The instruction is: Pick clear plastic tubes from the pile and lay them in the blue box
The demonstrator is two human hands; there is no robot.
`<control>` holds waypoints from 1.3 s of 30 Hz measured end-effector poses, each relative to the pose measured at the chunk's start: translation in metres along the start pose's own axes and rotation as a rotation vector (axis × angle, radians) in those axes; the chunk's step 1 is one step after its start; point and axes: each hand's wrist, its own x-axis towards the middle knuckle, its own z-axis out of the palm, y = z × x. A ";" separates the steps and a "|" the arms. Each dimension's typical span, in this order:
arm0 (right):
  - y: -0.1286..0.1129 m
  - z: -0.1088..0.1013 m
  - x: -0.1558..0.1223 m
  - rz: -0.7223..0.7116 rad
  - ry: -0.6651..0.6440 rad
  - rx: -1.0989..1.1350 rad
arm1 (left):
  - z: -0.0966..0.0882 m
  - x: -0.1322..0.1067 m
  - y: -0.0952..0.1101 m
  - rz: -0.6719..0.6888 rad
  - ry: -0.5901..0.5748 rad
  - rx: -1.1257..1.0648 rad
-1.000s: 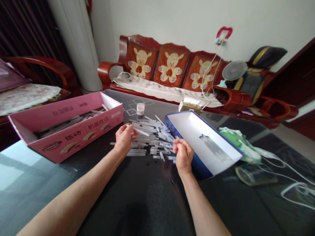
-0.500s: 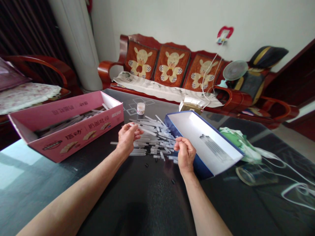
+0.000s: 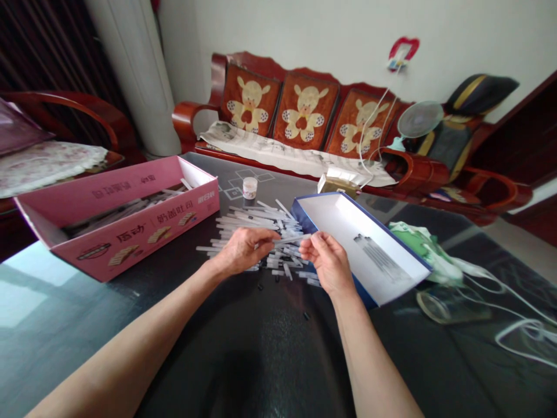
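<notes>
My left hand [image 3: 246, 249] pinches one clear plastic tube [image 3: 292, 238] and holds it level above a pile of similar clear tubes [image 3: 256, 223] on the dark glass table. My right hand [image 3: 326, 262] meets the tube's right end, fingers pinched together on it. Both hands hover close together over the pile's near edge, just left of the open blue-and-white box [image 3: 369, 255]. Small dark caps [image 3: 260, 287] lie scattered on the table near my wrists.
A pink cardboard box [image 3: 126, 229] holding more tubes stands at the left. A small white jar [image 3: 249, 188] sits behind the pile. A green-and-white cloth [image 3: 429, 255], a clear bag and white cables [image 3: 517, 328] lie at the right. A red wooden sofa [image 3: 304, 116] stands beyond the table.
My left hand has carried a tube to the right and my right hand has risen to meet its end, so the hands are now together.
</notes>
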 end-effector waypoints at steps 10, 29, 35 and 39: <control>0.008 0.029 -0.017 -0.289 -0.027 -0.740 | 0.019 -0.010 -0.001 0.143 0.221 0.453; 0.011 0.051 -0.046 -0.297 -0.520 -1.308 | 0.030 -0.014 -0.013 0.005 0.298 0.392; 0.001 0.031 -0.022 -0.293 -0.236 -0.913 | 0.036 -0.016 -0.009 0.083 0.265 0.407; 0.006 0.017 -0.008 -0.314 -0.075 -0.723 | 0.038 -0.017 -0.005 0.145 0.226 0.458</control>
